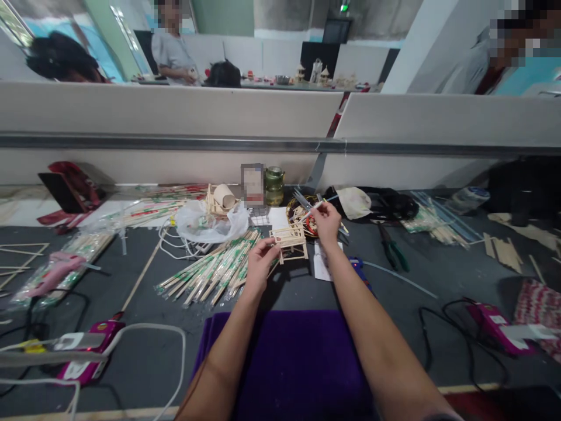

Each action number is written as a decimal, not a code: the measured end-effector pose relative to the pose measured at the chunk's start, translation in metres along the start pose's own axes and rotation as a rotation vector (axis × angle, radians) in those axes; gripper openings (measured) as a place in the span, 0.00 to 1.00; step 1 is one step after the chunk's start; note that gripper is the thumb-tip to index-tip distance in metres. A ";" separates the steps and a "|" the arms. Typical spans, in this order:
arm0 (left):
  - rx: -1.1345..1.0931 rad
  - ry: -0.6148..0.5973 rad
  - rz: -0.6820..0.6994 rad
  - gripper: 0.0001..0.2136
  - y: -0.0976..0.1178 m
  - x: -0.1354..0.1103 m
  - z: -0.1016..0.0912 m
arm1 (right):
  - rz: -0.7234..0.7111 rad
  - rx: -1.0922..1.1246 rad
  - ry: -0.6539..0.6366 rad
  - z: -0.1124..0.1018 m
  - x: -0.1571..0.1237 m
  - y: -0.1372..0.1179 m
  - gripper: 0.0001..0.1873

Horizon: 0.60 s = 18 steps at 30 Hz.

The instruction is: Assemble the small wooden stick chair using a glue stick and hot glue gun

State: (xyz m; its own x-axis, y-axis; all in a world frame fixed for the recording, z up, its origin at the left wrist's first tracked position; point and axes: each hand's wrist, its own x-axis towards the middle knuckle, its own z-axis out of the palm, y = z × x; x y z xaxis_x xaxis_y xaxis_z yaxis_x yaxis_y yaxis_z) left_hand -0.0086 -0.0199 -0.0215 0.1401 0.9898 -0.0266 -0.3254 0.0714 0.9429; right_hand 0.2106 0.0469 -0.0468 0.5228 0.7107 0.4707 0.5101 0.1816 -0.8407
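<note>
My left hand (259,261) pinches the left side of a small wooden stick frame (290,242), a little model built of thin sticks, held just above the dark table. My right hand (325,223) is closed on a thin white stick-like tool (309,209) at the frame's upper right corner. A heap of wrapped chopsticks (214,272) lies just left of my left hand. A purple cloth (280,356) lies under my forearms.
Pink glue guns lie at left (52,275), front left (90,351) and right (499,327), with cables. Green pliers (394,251), a blue tool (359,269), a white plastic bag (210,225), a green jar (274,186) and a basket of sticks (302,213) sit around. Other people are behind the grey partition (175,117).
</note>
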 end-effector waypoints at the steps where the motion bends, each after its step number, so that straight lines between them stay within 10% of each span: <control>1: 0.000 -0.002 -0.002 0.18 0.000 0.000 0.000 | -0.037 -0.031 -0.041 0.000 -0.006 -0.002 0.11; 11: -0.010 -0.005 0.000 0.17 -0.002 0.001 -0.002 | -0.365 -0.393 -0.606 -0.027 -0.032 -0.004 0.15; 18: 0.013 -0.012 0.003 0.18 -0.001 0.002 -0.002 | -0.407 -0.557 -0.593 -0.062 -0.033 -0.025 0.26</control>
State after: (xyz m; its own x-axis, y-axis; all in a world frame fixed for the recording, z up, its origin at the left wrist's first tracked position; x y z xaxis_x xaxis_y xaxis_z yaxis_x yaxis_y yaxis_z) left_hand -0.0096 -0.0180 -0.0227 0.1500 0.9885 -0.0197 -0.3140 0.0665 0.9471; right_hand 0.2228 -0.0228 -0.0246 -0.1285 0.9248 0.3582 0.9151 0.2498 -0.3165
